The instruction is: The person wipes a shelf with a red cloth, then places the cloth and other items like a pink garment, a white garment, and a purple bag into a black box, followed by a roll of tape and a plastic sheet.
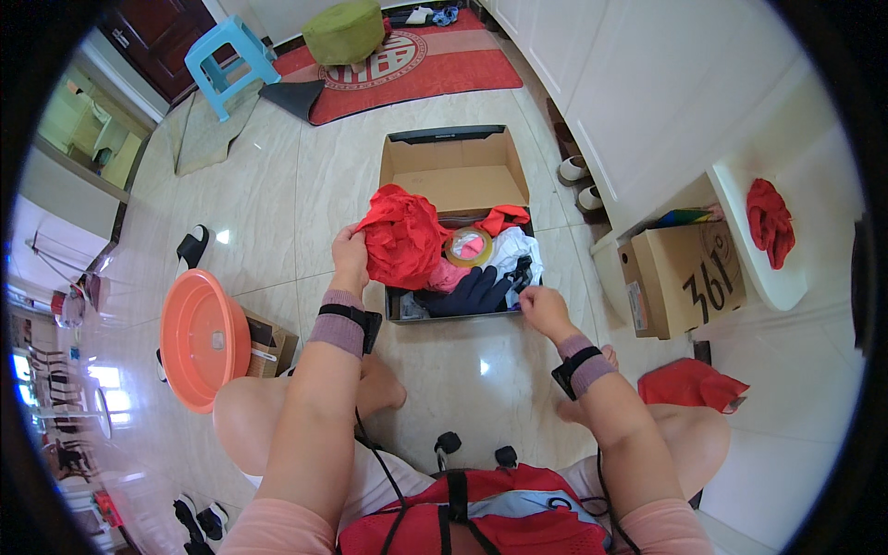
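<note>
A crumpled red fabric or plastic bundle [404, 239] is pinched at its left side by my left hand [350, 255], over the left part of an open cardboard shoebox [454, 182]. Inside the box lie a dark blue glove [468, 295], a roll of clear tape [469, 248], pink cloth [447, 275], a crumpled white plastic bag [517, 250] and a red piece [503, 219]. My right hand [546, 313] has its fingers curled at the box's front right corner. Whether it grips the edge or something there is hidden.
To the left, an orange plastic basin [206, 340] leans by a small carton [270, 340]. On the right are a shoebox [687, 277] under a white shelf holding red cloth [770, 222], and a red bag [687, 383]. Beyond stand a blue stool [232, 59] and green pouf [343, 31].
</note>
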{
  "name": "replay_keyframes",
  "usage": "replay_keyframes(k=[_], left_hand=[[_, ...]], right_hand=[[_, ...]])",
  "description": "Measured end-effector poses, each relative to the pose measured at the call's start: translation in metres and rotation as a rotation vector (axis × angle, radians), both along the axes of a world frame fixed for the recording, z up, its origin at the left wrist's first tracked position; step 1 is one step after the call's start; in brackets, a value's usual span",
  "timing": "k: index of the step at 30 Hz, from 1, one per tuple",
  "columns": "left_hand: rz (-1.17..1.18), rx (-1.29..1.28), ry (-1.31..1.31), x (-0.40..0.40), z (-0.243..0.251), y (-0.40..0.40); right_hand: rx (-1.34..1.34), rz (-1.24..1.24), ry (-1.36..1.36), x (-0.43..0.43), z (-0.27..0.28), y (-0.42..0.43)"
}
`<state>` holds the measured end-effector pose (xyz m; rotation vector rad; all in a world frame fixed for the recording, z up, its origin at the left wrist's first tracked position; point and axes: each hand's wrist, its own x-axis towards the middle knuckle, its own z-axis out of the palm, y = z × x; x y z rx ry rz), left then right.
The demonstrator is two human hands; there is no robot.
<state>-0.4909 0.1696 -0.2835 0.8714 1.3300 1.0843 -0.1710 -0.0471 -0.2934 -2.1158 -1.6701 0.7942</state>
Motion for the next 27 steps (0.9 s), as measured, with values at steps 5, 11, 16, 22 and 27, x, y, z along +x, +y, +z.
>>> replay_keyframes(k=[5,11,16,22,27], left_hand=[[0.086,-0.143,-0.23,0.007,0.013,-0.012],[-0.006,-0.17,-0.268,0.004,0.003,-0.02],[-0.009,-0.189,-0.234,0.002,0.001,-0.024],[-0.01,-0.204,-0.163,-0.002,-0.008,-0.02],[0.033,-0.176,-0.31,-0.016,-0.012,-0.019]], right_hand=[[0.23,-0.118,-0.091,0.007,0.021,0.052],[0.241,0.074,-0.239,0.011,0.005,0.116],[-0.033,0.147,-0.4,0.012,-0.001,0.137],[0.128,0.031,0.303,0.03,0.012,0.139],[0.286,-0.128,1.067,0.006,0.107,0.133]])
